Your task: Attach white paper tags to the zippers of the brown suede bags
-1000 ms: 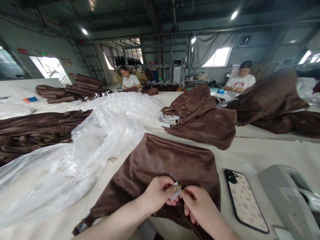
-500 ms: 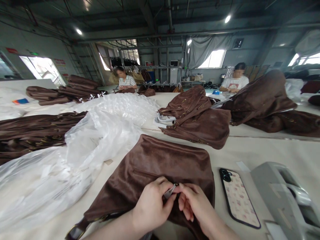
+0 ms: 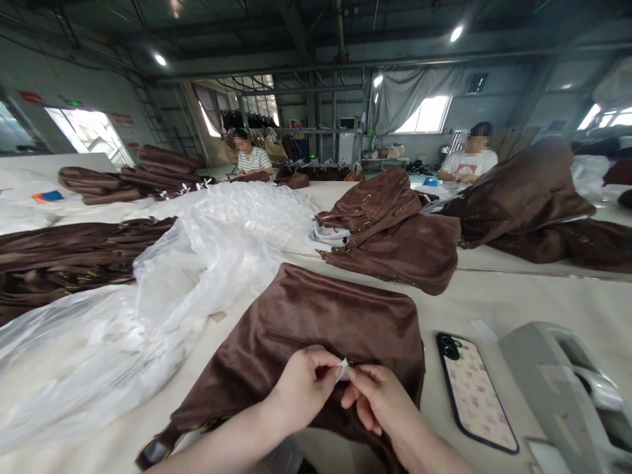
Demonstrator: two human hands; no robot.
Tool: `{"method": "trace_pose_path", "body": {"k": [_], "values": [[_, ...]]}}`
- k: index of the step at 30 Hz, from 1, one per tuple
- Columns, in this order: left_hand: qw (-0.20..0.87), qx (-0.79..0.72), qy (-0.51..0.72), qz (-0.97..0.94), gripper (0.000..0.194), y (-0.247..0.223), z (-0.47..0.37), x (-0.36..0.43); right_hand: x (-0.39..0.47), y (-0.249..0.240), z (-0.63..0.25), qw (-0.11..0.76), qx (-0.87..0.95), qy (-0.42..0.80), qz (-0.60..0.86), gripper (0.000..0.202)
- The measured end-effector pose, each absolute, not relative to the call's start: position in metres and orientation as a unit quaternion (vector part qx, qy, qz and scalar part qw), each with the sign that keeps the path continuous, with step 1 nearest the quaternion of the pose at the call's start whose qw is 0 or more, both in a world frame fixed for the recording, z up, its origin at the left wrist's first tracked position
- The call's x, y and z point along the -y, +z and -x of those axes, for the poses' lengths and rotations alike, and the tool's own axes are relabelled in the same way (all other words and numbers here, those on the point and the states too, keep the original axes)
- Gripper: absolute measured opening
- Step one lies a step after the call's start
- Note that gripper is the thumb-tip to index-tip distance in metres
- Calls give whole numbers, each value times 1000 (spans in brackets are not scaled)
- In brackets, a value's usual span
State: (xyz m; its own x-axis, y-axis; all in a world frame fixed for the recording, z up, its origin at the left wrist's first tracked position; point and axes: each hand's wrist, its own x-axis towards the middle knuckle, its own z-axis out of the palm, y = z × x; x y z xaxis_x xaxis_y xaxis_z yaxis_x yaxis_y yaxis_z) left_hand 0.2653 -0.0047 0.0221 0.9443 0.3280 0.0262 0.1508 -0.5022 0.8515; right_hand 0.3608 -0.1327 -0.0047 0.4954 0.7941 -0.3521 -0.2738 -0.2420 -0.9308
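A dark brown leather bag (image 3: 340, 306) lies flat on the table in front of me, its zipped slit facing up. Over its lower part, my left hand (image 3: 309, 382) pinches a small white piece (image 3: 342, 369), thin like tape or paper. My right hand (image 3: 372, 395) meets it from the other side, thumb and forefinger closed at the edge of the same piece, the other fingers curled loosely. A small bit of metal shows just behind the fingertips; most of it is hidden. The bag's strap end with a metal ring (image 3: 155, 451) sticks out at lower left.
Right of the bag lie a phone in a patterned case (image 3: 478, 392) and a grey tape dispenser (image 3: 557, 388). Clear plastic bags (image 3: 172, 309) spread at left. More brown bags (image 3: 395, 243) lie behind, with stacked brown leather pieces (image 3: 74, 263) at left. Two people sit across the table.
The white piece now stands up more between my fingertips, and both hands have shifted slightly. The metal bit is less visible. The whole view has moved a little.
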Motion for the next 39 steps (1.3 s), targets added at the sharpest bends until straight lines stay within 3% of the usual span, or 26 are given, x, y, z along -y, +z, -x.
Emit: {"method": "trace_pose_path", "body": {"k": [4, 8, 16, 20, 23, 26, 28, 35, 39], "values": [[238, -74, 146, -957, 28, 27, -257, 12, 130, -8, -358, 607, 196, 436, 635, 48], [42, 5, 85, -995, 37, 30, -250, 18, 131, -9, -356, 617, 185, 437, 628, 43], [-19, 39, 44, -998, 36, 27, -245, 19, 133, -4, -356, 649, 93, 482, 581, 45], [63, 11, 60, -996, 33, 30, -244, 20, 132, -5, -354, 634, 120, 450, 618, 47], [267, -52, 101, -957, 24, 34, -247, 16, 132, -3, -354, 633, 131, 430, 631, 44], [498, -138, 75, -853, 38, 29, -253, 12, 132, -4, -356, 613, 145, 425, 651, 40], [582, -181, 34, -792, 40, 23, -258, 11, 131, -8, -358, 594, 161, 422, 665, 42], [662, -229, -11, -714, 37, 13, -272, 12, 135, 4, -357, 495, 254, 378, 740, 41], [663, -217, -33, -715, 39, 14, -272, 9, 182, 52, -351, 475, 308, 189, 802, 34]]}}
